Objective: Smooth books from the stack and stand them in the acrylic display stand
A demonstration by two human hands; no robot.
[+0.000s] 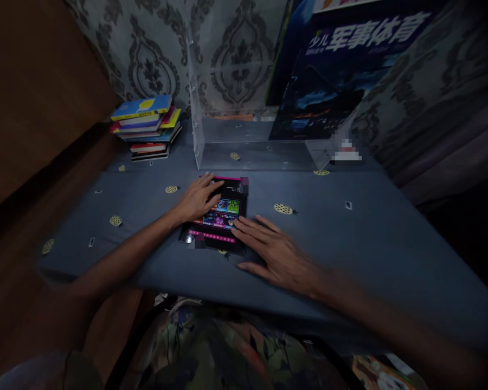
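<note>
A black book (215, 235) with a pink edge and rows of small coloured pictures lies on the blue patterned tablecloth (309, 244), near the front of the table. My left hand (199, 199) rests flat over its upper left part, fingers stretched out and covering some of the pictures. From the right, my right hand (274, 249) touches the book's right edge with its fingertips, the fingers extended and slightly apart. Neither hand grasps anything. Small blurred patches hide two corners of the book.
Behind the book stands a clear acrylic rack (252, 154), with a large dark blue book (329, 81) upright in its right side. A stack of several books (148, 127) sits at the back left. A blurred white object (347, 151) is right of the rack.
</note>
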